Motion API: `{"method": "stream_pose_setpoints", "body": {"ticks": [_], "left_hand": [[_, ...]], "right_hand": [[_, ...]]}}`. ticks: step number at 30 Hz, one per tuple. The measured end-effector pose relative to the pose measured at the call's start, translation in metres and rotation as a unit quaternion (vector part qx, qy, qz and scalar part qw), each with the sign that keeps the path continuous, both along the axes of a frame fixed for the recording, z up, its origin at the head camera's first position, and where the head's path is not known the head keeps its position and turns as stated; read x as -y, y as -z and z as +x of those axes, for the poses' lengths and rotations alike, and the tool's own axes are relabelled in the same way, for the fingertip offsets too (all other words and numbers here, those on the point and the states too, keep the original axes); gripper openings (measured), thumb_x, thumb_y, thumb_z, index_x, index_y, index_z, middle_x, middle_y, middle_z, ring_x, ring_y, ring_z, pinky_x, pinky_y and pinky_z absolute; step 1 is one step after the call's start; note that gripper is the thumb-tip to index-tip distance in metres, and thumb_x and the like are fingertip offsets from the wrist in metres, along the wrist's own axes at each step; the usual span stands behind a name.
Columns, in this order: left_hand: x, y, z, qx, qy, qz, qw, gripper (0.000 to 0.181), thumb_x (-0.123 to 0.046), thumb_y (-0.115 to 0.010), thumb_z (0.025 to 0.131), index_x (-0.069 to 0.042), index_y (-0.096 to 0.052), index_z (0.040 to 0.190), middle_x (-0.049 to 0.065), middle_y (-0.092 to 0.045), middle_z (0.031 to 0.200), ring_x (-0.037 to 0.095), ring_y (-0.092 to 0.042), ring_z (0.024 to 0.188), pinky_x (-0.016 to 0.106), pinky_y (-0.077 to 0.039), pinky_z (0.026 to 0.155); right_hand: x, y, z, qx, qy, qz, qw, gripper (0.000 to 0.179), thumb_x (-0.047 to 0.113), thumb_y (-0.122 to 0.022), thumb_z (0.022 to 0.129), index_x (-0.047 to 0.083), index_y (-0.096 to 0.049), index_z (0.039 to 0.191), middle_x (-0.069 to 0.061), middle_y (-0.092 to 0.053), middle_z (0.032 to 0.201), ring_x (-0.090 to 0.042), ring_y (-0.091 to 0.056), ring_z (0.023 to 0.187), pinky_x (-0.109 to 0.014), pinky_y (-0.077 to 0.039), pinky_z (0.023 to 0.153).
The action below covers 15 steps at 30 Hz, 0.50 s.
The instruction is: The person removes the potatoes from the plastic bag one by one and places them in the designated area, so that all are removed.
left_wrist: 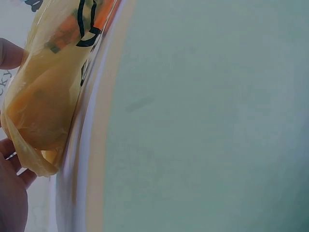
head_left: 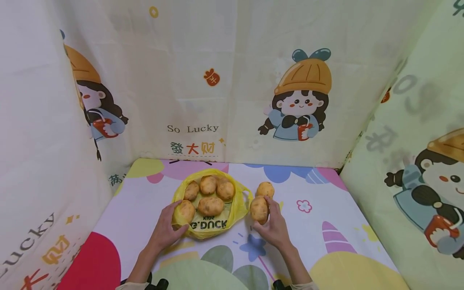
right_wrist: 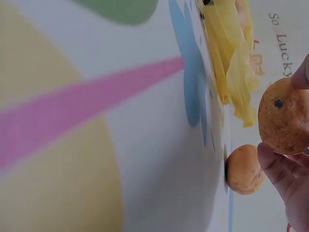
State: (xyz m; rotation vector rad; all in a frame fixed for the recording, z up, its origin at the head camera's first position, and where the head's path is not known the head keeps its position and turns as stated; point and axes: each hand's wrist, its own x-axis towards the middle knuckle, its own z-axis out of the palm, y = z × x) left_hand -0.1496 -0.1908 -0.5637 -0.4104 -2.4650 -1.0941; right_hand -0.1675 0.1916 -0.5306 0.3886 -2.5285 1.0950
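A yellow plastic bag (head_left: 237, 209) lies spread on the table with several potatoes (head_left: 211, 206) on it. My left hand (head_left: 168, 225) is at the bag's near left edge, thumb and fingers around the rim beside one potato (head_left: 186, 210). In the left wrist view the fingers touch the thin yellow plastic (left_wrist: 43, 96). To the right of the bag, my right hand (head_left: 273, 225) grips a potato (head_left: 259, 209) between thumb and fingers; the right wrist view shows this potato (right_wrist: 282, 116) held above the table. Another potato (right_wrist: 245, 169) rests on the table just behind it.
The table (head_left: 290, 237) wears a cloth printed with colourful shapes. Printed fabric walls (head_left: 239, 100) stand behind it and on both sides. A bag handle (head_left: 248, 195) sticks out toward the right-hand potatoes.
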Motion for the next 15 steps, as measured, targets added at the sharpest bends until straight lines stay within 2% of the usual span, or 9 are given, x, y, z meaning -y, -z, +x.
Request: {"method": "stream_pose_setpoints", "body": {"ticks": [9,15], "left_hand": [[0.001,0.002,0.001,0.004,0.000,0.004,1.0000,0.078,-0.016,-0.083,0.078,0.002,-0.048,0.146,0.028,-0.052,0.141,0.048,-0.046,0.128,0.066,-0.039,0.100],[0.001,0.002,0.001,0.005,0.000,0.001,1.0000,0.079,-0.018,-0.082,0.079,0.001,-0.047,0.147,0.028,-0.052,0.141,0.047,-0.046,0.129,0.066,-0.039,0.100]], "right_hand": [[-0.012,0.000,-0.001,-0.005,0.004,0.023,0.9997,0.092,0.020,-0.083,0.067,0.009,-0.044,0.150,-0.013,-0.056,0.130,-0.021,-0.060,0.096,-0.034,-0.051,0.072],[-0.019,-0.003,-0.001,0.000,0.000,0.031,0.9995,0.093,0.019,-0.084,0.067,0.007,-0.044,0.150,-0.015,-0.055,0.134,-0.023,-0.060,0.097,-0.037,-0.052,0.074]]}}
